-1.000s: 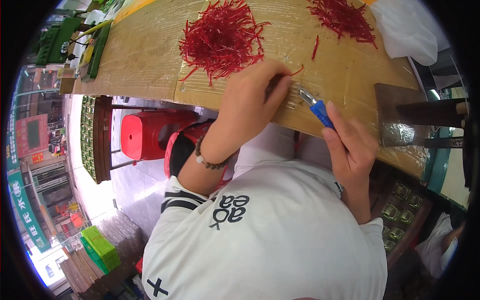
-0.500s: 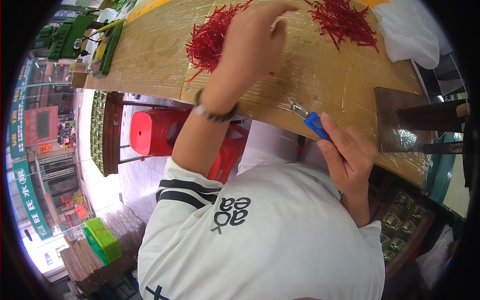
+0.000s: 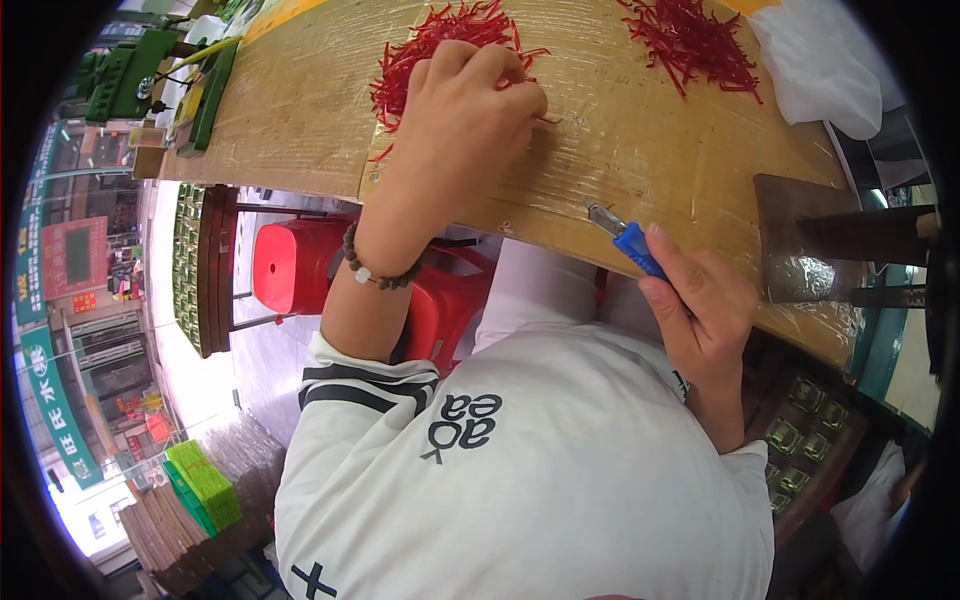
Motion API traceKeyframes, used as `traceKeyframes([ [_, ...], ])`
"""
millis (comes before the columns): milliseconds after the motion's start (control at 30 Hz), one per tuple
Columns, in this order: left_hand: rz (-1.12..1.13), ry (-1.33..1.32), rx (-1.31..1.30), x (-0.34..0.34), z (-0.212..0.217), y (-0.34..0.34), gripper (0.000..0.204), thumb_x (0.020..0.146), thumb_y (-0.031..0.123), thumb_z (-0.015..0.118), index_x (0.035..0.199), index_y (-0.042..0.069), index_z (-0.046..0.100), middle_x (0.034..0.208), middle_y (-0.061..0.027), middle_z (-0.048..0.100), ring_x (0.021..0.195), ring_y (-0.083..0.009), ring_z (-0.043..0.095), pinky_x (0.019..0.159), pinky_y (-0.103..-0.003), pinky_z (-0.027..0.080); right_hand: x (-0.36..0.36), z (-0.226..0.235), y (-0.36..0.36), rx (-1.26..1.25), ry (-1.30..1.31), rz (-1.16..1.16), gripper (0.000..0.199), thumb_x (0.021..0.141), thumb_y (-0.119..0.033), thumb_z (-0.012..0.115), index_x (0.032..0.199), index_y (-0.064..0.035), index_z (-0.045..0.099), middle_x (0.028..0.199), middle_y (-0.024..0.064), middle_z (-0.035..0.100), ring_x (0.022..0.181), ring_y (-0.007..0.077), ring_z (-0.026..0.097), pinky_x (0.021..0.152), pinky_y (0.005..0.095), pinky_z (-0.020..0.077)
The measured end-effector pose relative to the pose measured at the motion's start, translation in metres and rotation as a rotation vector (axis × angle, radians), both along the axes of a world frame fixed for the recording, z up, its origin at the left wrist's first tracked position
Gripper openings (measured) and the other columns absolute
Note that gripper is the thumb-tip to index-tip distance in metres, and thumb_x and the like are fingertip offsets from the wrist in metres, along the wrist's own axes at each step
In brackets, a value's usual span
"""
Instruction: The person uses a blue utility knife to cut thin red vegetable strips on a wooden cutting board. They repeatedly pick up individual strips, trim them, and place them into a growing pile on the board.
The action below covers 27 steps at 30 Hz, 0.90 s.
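A pile of thin red plastic-looking strips (image 3: 400, 75) lies on the tape-covered table (image 3: 610, 130). My left hand (image 3: 465, 115) is over the pile's near right side, its fingers curled down into the strips. The fingertips are hidden, so what they pinch cannot be made out. A dark bead bracelet circles that wrist. Close to the table's near edge, my right hand (image 3: 700, 295) grips a small knife (image 3: 632, 246) by its blue handle. The knife's short metal blade points up and left, apart from the strips.
A second red pile (image 3: 695, 45) lies farther right, beside a white plastic bag (image 3: 815, 70). A green machine (image 3: 135, 75) stands at the far left. Red stools (image 3: 295, 265) are below the table edge. At right is a dark metal fixture (image 3: 810, 235).
My left hand has come down and left onto the near pile, its fingers curling in. My right hand and the knife have barely shifted.
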<state>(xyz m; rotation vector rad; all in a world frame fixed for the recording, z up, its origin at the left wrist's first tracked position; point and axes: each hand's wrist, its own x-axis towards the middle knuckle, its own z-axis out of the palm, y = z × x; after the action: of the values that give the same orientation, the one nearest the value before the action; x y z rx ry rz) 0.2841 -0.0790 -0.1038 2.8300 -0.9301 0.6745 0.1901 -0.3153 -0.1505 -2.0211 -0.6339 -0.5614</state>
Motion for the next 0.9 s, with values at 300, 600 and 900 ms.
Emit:
traceKeyframes([
  [300, -0.042, 0.218, -0.665, 0.002, 0.011, 0.005, 0.015, 0.082, 0.001, 0.064, 0.096, 0.001, 0.064, 0.085, -0.0109, 0.068, 0.076, -0.0257, 0.067, 0.071, -0.033, 0.052, 0.0, 0.001, 0.0, -0.007, 0.011, -0.008, 0.04, 0.076, -0.017, 0.076, 0.115, -0.0076, 0.07, 0.061, 0.0054, 0.054, 0.048, 0.0185, 0.045, 0.045, 0.0298, 0.0367],
  [600, -0.063, 0.833, -1.112, -0.036, -0.015, -0.028, 0.02, 0.094, -0.007, 0.052, 0.113, -0.008, 0.06, 0.105, -0.0097, 0.067, 0.093, -0.0138, 0.066, 0.081, -0.024, 0.051, 0.0, 0.005, 0.001, 0.05, 0.058, -0.037, 0.038, 0.08, -0.009, 0.073, 0.116, 0.0002, 0.067, 0.065, 0.009, 0.058, 0.05, 0.018, 0.046, 0.047, 0.0297, 0.0385],
  [900, -0.083, 0.656, -0.92, -0.04, -0.032, -0.03, 0.016, 0.093, -0.004, 0.055, 0.106, -0.003, 0.063, 0.101, -0.0097, 0.069, 0.088, -0.01, 0.066, 0.074, -0.021, 0.052, 0.001, 0.004, 0.006, -0.023, 0.06, -0.092, 0.038, 0.08, -0.008, 0.073, 0.117, -0.0016, 0.067, 0.062, 0.0077, 0.053, 0.05, 0.0172, 0.044, 0.047, 0.0297, 0.0377],
])
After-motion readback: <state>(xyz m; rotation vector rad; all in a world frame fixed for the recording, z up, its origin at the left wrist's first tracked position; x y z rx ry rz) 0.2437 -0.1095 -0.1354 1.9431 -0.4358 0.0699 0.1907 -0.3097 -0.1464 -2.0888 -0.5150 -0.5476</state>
